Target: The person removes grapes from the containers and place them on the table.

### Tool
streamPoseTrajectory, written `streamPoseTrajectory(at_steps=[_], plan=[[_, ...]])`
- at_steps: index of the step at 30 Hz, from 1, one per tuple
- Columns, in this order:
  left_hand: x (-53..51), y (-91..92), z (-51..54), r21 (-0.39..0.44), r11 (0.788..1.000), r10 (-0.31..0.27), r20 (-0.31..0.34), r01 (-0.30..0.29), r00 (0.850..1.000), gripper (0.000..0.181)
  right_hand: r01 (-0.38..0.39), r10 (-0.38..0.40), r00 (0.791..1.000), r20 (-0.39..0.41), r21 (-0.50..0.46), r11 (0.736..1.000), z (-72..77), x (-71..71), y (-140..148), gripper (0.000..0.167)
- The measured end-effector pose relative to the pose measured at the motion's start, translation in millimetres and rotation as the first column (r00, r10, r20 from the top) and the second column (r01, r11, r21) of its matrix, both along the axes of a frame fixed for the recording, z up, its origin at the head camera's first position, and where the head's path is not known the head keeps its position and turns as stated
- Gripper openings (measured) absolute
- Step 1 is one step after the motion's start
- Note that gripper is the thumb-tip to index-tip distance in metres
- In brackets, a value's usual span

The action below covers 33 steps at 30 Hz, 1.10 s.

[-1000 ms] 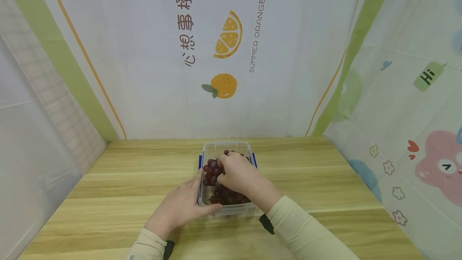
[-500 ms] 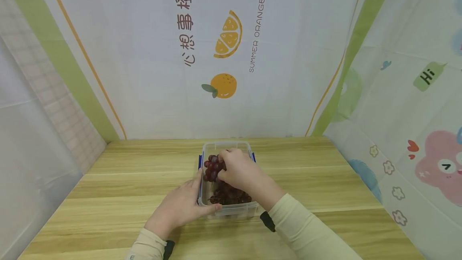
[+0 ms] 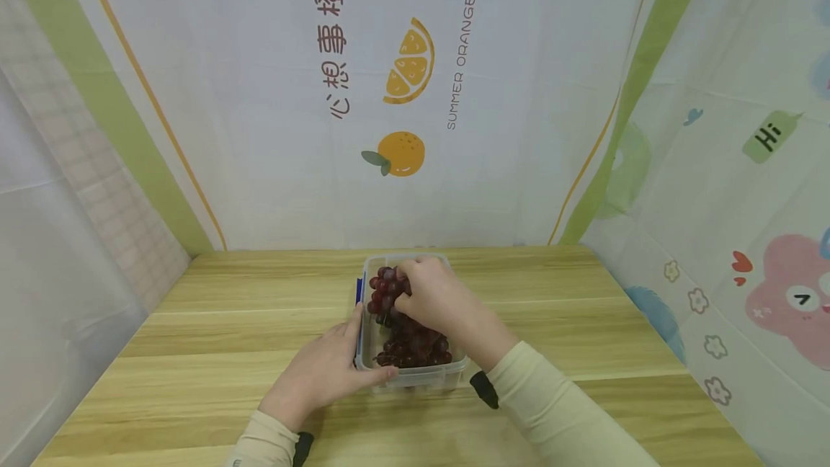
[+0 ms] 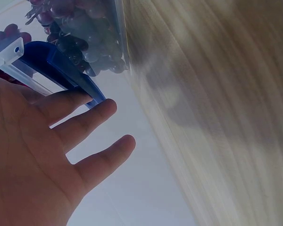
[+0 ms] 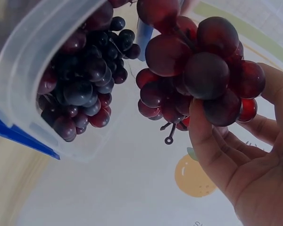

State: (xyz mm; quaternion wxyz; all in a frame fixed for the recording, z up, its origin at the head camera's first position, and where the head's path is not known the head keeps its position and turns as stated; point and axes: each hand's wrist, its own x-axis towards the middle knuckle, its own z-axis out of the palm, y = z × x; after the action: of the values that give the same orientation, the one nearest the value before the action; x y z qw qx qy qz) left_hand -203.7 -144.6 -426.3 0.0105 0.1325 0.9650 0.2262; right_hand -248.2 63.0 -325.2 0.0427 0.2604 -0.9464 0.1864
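**Plastic box on a wooden table**

The table (image 3: 583, 323) has a pale yellow-brown surface with visible wood grain, its streaks running mostly from side to side. On it stands the plastic box (image 3: 418, 379), see-through, upright and open at the top, its long sides pointing away from the person. It sits about midway between the table's left and right edges, toward the far side. A blue latch (image 3: 359, 290) shows along its left side.

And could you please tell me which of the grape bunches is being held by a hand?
It is the dark-red grape bunch pinched by the right hand; the other grapes lie inside the clear plastic container, with neither hand gripping them.
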Motion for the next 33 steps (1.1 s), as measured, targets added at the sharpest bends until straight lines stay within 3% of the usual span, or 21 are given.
streamPoseTrajectory(at_steps=[9, 17, 33], plan=[[-0.2, -0.4, -1.0, -0.004, 1.0, -0.004, -0.015, 0.004, 1.0, 0.13, 0.034, -0.033, 0.999, 0.035, -0.037, 0.999, 5.2, -1.5, 2.7, 0.043], [0.3, -0.2, -0.8, -0.002, 1.0, 0.005, -0.004, -0.005, 1.0, 0.129, 0.04, -0.041, 0.999, -0.001, -0.053, 0.998, 13.2, -1.3, 6.1, 0.036], [-0.9, -0.3, -0.9, -0.005, 1.0, 0.0, -0.004, 0.0, 1.0, 0.129, 0.078, -0.078, 0.997, -0.008, -0.05, 0.996, 23.4, -0.8, 11.0, 0.038]])
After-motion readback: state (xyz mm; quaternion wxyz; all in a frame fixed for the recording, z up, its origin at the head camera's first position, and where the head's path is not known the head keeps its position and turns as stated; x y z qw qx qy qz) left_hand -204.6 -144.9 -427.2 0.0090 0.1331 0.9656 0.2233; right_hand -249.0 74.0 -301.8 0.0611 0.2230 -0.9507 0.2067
